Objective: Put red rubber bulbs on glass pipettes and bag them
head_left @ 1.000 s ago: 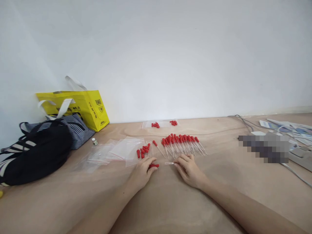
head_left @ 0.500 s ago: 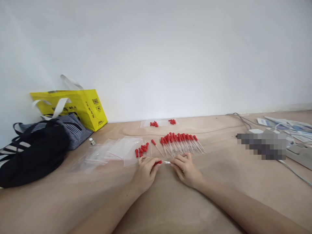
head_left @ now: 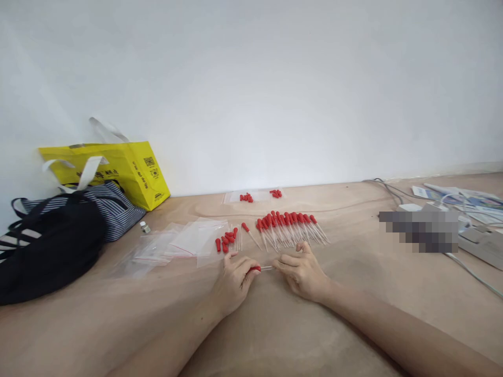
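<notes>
My left hand (head_left: 236, 280) pinches a red rubber bulb (head_left: 256, 268) between thumb and fingers. A thin clear glass tube (head_left: 266, 268) runs from the bulb to my right hand (head_left: 302, 273), whose thumb and fingers are closed on its other end. Bulb and tube lie in one line, like a dropper held sideways just above the table. Beyond my hands, a row of droppers with red bulbs (head_left: 291, 219) lies slanted. One single dropper (head_left: 251, 235) rests left of that row. Further left are several loose red bulbs (head_left: 225, 241) beside bare glass tubes (head_left: 239, 240).
Clear zip bags (head_left: 184, 243) are spread on the left of the table (head_left: 259, 335), near a small bottle (head_left: 145, 227). A black bag (head_left: 58, 251) and a yellow bag (head_left: 153, 178) stand far left. More bulbs (head_left: 246, 198) lie at the wall. Cables (head_left: 471, 275) and papers (head_left: 467, 196) are right.
My hands still hold the bulb and tube between them; less of the tube shows and it has come slightly lower. The whole view has shifted a little.
</notes>
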`<state>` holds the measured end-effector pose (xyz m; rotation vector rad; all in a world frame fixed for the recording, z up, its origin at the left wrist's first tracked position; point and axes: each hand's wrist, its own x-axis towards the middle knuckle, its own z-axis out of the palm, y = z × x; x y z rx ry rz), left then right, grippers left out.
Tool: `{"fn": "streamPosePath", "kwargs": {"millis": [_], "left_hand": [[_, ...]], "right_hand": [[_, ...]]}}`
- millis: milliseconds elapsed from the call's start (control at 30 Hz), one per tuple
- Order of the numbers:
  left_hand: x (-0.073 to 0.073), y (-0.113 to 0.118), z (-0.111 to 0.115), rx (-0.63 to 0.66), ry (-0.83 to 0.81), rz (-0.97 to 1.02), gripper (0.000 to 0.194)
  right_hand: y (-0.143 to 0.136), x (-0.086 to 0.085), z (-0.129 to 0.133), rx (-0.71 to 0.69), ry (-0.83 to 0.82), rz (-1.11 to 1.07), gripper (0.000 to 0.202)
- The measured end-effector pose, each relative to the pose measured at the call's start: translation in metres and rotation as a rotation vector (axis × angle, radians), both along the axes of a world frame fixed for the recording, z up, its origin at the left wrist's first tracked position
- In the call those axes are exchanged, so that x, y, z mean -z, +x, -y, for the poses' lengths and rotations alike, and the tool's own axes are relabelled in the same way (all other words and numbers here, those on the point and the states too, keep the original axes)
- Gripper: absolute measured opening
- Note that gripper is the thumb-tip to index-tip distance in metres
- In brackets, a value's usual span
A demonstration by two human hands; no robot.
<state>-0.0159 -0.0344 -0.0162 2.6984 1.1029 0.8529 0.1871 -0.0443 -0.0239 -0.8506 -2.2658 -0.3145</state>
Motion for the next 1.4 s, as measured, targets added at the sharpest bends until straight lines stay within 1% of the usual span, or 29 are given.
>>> {"fn": "streamPosePath", "kwargs": {"millis": [100,233,367,633,800,933,1000,1033,1067,1133,1200,1233,1300,1400], "left_hand": [[0.0,0.001,0.001,0.007,0.026,-0.001,0.016],[0.002,0.001,0.002,0.035,0.06,0.002,0.015],[0.001,0.001,0.004,0.059,0.052,-0.016,0.015],[0.001,0.003,0.003,0.061,0.043,-0.022,0.018],[-0.004,0.001,0.002,-0.008,0.039,-0.034,0.02],[-0.007,-0.003,-0.003,-0.045,0.064,-0.051,0.018],[-0.007,-0.005,-0.007,-0.092,0.105,-0.041,0.019],[-0.007,-0.007,-0.009,-0.143,0.129,-0.028,0.023],[-0.008,-0.01,-0.012,-0.214,0.149,-0.011,0.027],[-0.009,-0.016,-0.018,-0.394,0.169,0.025,0.031],[-0.011,-0.022,-0.024,-0.558,0.15,0.032,0.031],[-0.012,-0.025,-0.027,-0.616,0.128,0.022,0.032],[-0.013,-0.031,-0.03,-0.67,0.074,-0.02,0.034],[-0.013,-0.035,-0.032,-0.668,0.001,-0.079,0.028]], "right_hand": [[-0.002,0.001,0.001,0.016,0.027,0.009,0.024],[-0.006,0.003,0.002,0.024,0.02,-0.003,0.023],[-0.008,0.005,0.004,0.019,0.007,-0.035,0.023],[-0.012,0.005,0.002,-0.015,-0.057,-0.042,0.022],[-0.009,-0.001,-0.003,-0.009,-0.141,0.027,0.02],[-0.007,-0.005,-0.002,0.066,-0.134,0.092,0.017],[-0.007,-0.004,-0.001,0.121,-0.163,0.089,0.017],[-0.009,-0.003,-0.001,0.161,-0.196,0.061,0.017],[-0.011,-0.003,-0.003,0.212,-0.237,0.017,0.017],[-0.018,-0.005,-0.01,0.334,-0.328,-0.098,0.018],[-0.029,-0.007,-0.021,0.449,-0.397,-0.19,0.02],[-0.035,-0.009,-0.028,0.496,-0.415,-0.216,0.02],[-0.048,-0.012,-0.041,0.557,-0.419,-0.218,0.017],[-0.064,-0.014,-0.056,0.621,-0.422,-0.135,0.013]]}}
